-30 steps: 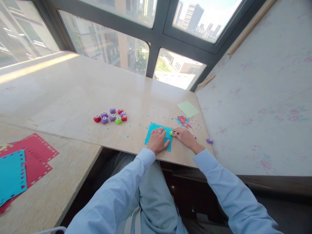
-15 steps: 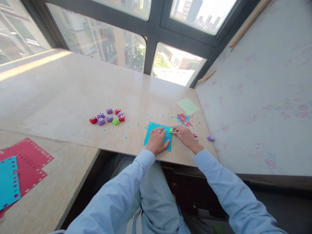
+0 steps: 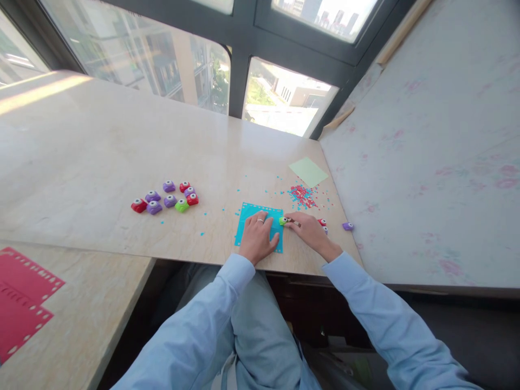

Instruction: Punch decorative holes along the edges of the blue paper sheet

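Note:
A blue sheet of paper (image 3: 248,222) with small holes punched along its edges lies on the table in front of me. My left hand (image 3: 258,235) rests flat on it, fingers spread, a ring on one finger. At the sheet's right edge, my right hand (image 3: 307,230) pinches a green craft punch (image 3: 283,221) between thumb and fingers. The punch sits over the paper's edge; its slot is too small to make out. Partly hidden behind my right hand are a red punch (image 3: 322,222) and a purple one.
Several red, purple and green punches (image 3: 169,201) stand in a cluster at the left. Red and blue confetti (image 3: 303,196) lies piled beyond my right hand, near a pale green sheet (image 3: 308,171). A purple punch (image 3: 348,226) is beside the wall. Punched red sheets (image 3: 28,276) lie at far left.
The view has shifted slightly, so the left-hand sheets are further out of frame. The green punch is a little lower along the blue sheet's right edge. My left hand stays on the paper.

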Demonstrator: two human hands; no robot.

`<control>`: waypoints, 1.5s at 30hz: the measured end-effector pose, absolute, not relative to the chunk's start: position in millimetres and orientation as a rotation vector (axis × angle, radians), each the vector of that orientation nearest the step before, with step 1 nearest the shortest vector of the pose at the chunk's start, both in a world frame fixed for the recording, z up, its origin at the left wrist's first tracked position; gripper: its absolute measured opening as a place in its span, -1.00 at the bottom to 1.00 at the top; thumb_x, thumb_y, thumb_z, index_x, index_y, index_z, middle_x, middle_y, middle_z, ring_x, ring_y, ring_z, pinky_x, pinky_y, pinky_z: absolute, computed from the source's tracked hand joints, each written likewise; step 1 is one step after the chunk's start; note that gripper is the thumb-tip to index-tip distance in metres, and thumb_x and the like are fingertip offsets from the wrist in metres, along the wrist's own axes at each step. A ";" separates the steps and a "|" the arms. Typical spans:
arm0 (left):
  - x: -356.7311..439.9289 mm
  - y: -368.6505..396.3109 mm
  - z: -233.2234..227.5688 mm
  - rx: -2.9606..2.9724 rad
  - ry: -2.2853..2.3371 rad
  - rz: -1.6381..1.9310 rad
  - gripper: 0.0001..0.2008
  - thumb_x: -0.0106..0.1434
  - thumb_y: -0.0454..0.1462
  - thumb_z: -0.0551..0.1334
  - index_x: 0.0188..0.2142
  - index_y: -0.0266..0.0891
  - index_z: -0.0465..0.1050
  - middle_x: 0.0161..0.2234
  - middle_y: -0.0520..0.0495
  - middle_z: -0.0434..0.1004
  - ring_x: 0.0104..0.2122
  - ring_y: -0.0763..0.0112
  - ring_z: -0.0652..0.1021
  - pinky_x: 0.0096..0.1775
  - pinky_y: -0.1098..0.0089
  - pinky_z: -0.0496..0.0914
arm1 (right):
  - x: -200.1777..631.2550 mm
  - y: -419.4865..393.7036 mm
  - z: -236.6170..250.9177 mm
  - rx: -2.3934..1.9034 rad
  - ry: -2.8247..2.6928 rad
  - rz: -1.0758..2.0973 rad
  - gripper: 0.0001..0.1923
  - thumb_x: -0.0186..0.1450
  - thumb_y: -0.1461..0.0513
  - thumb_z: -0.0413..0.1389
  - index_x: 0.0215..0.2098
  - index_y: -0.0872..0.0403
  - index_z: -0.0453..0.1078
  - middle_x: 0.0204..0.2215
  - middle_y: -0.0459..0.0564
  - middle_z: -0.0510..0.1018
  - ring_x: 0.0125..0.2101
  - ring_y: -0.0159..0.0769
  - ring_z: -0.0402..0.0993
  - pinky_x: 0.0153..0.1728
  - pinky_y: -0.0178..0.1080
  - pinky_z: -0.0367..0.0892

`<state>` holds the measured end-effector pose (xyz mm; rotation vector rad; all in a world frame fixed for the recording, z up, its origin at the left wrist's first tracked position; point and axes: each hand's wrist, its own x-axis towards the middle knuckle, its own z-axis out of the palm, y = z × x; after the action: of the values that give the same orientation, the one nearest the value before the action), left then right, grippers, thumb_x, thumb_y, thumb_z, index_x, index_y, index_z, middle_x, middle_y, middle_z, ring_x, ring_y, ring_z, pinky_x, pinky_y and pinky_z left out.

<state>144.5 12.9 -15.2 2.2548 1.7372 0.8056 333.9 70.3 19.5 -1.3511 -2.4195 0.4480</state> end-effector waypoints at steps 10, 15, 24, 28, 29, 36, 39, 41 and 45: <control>143.1 12.5 -11.3 2.241 1.733 0.813 -0.66 0.27 -0.17 0.20 0.00 -0.25 0.41 0.14 -0.31 0.39 0.19 0.01 0.34 0.15 0.04 0.23 | 325.7 78.1 22.7 -1.369 -2.412 0.406 -0.82 0.32 0.28 0.14 -0.11 0.07 0.50 -0.13 0.08 0.60 -0.09 -0.15 0.51 0.00 -0.10 0.38; 142.8 12.5 -9.3 2.229 1.723 0.834 -0.67 0.28 -0.19 0.19 0.01 -0.26 0.42 0.13 -0.31 0.40 0.19 0.00 0.34 0.15 0.03 0.25 | 326.4 77.2 24.1 -1.382 -2.454 0.391 -0.80 0.34 0.27 0.13 -0.07 0.03 0.49 -0.14 0.06 0.58 -0.10 -0.17 0.50 -0.02 -0.13 0.37; 142.9 13.4 -9.7 2.229 1.727 0.843 -0.66 0.27 -0.19 0.20 0.00 -0.29 0.42 0.13 -0.32 0.40 0.18 0.00 0.34 0.15 0.04 0.25 | 326.6 75.6 31.8 -1.362 -2.478 0.424 -0.84 0.32 0.29 0.16 -0.13 0.07 0.51 -0.17 0.06 0.61 -0.10 -0.17 0.51 -0.03 -0.14 0.38; 142.7 12.6 -8.4 2.218 1.726 0.837 -0.66 0.28 -0.20 0.19 0.01 -0.28 0.42 0.13 -0.31 0.40 0.18 0.00 0.35 0.15 0.04 0.25 | 327.2 71.1 34.9 -1.355 -2.502 0.451 -0.86 0.35 0.26 0.12 -0.16 0.03 0.51 -0.18 0.03 0.61 -0.11 -0.20 0.51 -0.04 -0.16 0.38; 142.7 12.4 -8.0 2.215 1.725 0.838 -0.67 0.28 -0.20 0.19 0.01 -0.28 0.42 0.13 -0.31 0.40 0.18 0.00 0.34 0.15 0.04 0.25 | 327.4 70.3 34.7 -1.361 -2.504 0.447 -0.86 0.36 0.25 0.11 -0.15 0.02 0.51 -0.18 0.03 0.60 -0.10 -0.20 0.51 -0.04 -0.15 0.38; 142.0 11.5 -7.4 2.176 1.700 0.861 -0.67 0.29 -0.20 0.18 0.01 -0.25 0.42 0.14 -0.30 0.40 0.20 0.01 0.32 0.16 0.03 0.24 | 325.0 70.0 32.7 -1.406 -2.489 0.382 -0.83 0.37 0.21 0.10 -0.15 0.01 0.52 -0.19 0.05 0.61 -0.11 -0.16 0.51 -0.04 -0.11 0.40; 141.6 10.5 -7.5 2.160 1.692 0.865 -0.69 0.28 -0.21 0.19 0.01 -0.22 0.42 0.14 -0.28 0.40 0.21 0.01 0.32 0.16 0.02 0.25 | 323.9 67.8 34.0 -1.429 -2.513 0.347 -0.81 0.38 0.21 0.08 -0.13 0.01 0.52 -0.19 0.06 0.61 -0.12 -0.14 0.52 -0.06 -0.11 0.41; 141.3 9.9 -7.3 2.153 1.692 0.860 -0.69 0.28 -0.21 0.19 0.00 -0.22 0.42 0.14 -0.28 0.39 0.21 0.01 0.32 0.16 0.03 0.25 | 324.4 66.5 33.7 -1.449 -2.503 0.337 -0.81 0.39 0.20 0.08 -0.12 0.02 0.52 -0.21 0.07 0.61 -0.15 -0.15 0.53 -0.08 -0.12 0.41; 140.7 9.5 -6.8 2.130 1.682 0.862 -0.69 0.28 -0.20 0.20 0.00 -0.22 0.43 0.15 -0.27 0.39 0.22 0.02 0.31 0.16 0.03 0.25 | 326.6 65.7 30.7 -1.496 -2.466 0.321 -0.79 0.39 0.15 0.09 -0.12 0.04 0.52 -0.26 0.06 0.60 -0.22 -0.16 0.54 -0.16 -0.16 0.43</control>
<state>140.7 9.5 -6.8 2.1304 1.6825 0.8625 326.6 65.7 30.7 -1.4958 -2.4656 0.3215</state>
